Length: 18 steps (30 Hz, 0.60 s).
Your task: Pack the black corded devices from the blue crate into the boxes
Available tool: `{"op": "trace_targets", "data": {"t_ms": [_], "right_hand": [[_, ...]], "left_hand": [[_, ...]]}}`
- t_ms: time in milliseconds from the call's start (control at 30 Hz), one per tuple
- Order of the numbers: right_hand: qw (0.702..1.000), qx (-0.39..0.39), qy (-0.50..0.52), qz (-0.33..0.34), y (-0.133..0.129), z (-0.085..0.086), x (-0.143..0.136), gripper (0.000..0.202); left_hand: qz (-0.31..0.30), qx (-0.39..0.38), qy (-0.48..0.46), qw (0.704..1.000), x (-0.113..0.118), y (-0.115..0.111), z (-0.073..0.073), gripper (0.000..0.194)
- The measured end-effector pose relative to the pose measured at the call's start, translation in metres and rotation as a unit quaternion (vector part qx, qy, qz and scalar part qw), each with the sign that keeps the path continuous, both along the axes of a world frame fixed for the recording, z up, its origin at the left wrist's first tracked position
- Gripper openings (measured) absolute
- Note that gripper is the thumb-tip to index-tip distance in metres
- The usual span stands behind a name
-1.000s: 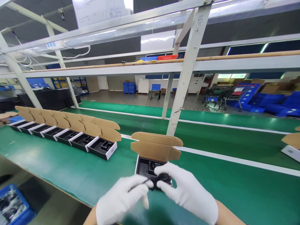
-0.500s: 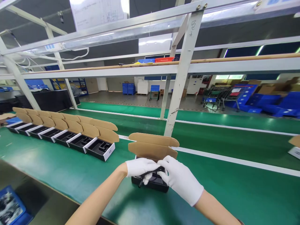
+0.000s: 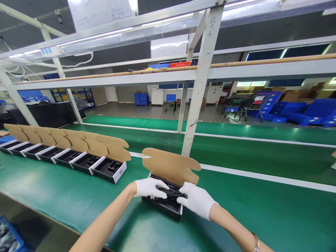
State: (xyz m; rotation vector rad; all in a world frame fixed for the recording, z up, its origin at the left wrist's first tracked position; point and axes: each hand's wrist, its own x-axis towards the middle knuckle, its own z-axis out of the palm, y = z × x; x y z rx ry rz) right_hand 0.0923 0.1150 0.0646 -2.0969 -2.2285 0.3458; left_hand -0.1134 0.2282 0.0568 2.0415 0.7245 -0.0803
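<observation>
An open box [image 3: 163,209] with a black inside and a raised brown cardboard lid [image 3: 168,164] stands on the green table. My left hand [image 3: 151,188], in a white glove, reaches over the left part of the box with its fingers bent round one end of a bundled black cable [image 3: 172,193]. The other end of the bundle is in the gloved fingers of my right hand [image 3: 197,199], at the box's right side. The cable lies low in the box opening, between both hands.
A row of several open boxes [image 3: 109,169] with brown lids runs along the table [image 3: 244,217] at the left. Behind the box rises a white metal post [image 3: 196,94] carrying a shelf. A blue bin [image 3: 10,236] sits low at the left.
Both hands have spread slightly apart, and the cable bundle now lies lower, across the box. The box is turned a little, and the whole view has shifted slightly.
</observation>
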Motion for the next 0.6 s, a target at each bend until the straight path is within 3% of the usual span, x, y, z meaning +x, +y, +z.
{"op": "trace_targets", "data": {"t_ms": [167,367,467,600], "right_hand": [[0.994,0.008,-0.099,0.054,0.005,0.005,-0.014,0.032],[0.975,-0.006,-0.135,0.179,0.007,0.004,-0.024,0.037],[0.969,-0.028,-0.144,0.198,0.012,-0.010,-0.034,0.037],[0.982,-0.045,-0.122,0.140,0.027,-0.037,-0.055,0.014]], "left_hand": [[-0.036,0.136,0.004,0.990,0.002,0.012,-0.006,0.035],[-0.122,0.218,0.013,0.968,0.001,0.019,-0.017,0.031],[-0.152,0.263,0.013,0.953,0.000,0.019,-0.025,0.030],[-0.175,0.336,0.002,0.925,-0.009,0.016,-0.024,0.022]]}}
